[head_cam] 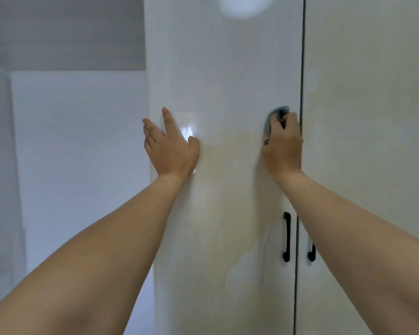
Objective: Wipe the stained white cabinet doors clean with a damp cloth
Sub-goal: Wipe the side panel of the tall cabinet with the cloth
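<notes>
Two hands meet the cabinet door (228, 81): left hand (171, 147) flat, right hand (282, 146) gripping the cloth (277, 114).

No legible text, labels, brands, numbers or signs anywhere in the head view.
</notes>
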